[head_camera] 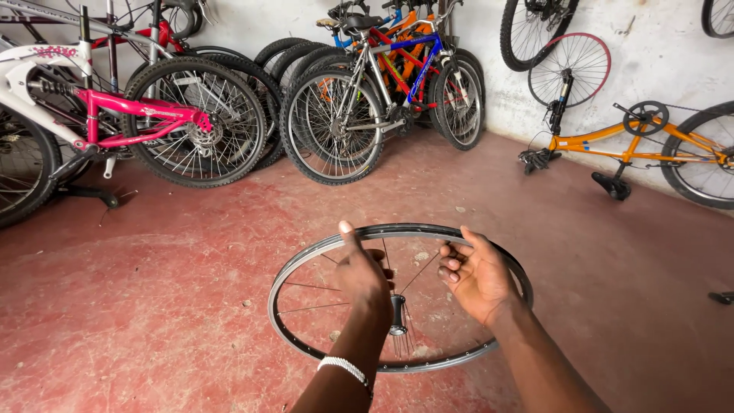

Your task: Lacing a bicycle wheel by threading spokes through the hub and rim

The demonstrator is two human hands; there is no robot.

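Bare wheel rim [397,229] lies flat on the red floor [153,306], directly below both hands. Left hand [361,271] and right hand [478,277] hover above the hub [398,313], fingers loosely curled, grasping nothing. Risk: fingers catching in the thin spokes [306,288], bending them.

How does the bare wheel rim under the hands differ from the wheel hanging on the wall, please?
The bare wheel rim lies flat on the red floor, while the hanging wheel sits upright against the wall. The rim on the floor is grey metal; the hanging wheel has a reddish edge. The left hand and right hand hover over the floor rim; nothing touches the hanging one. Both are spoked and without a tyre.
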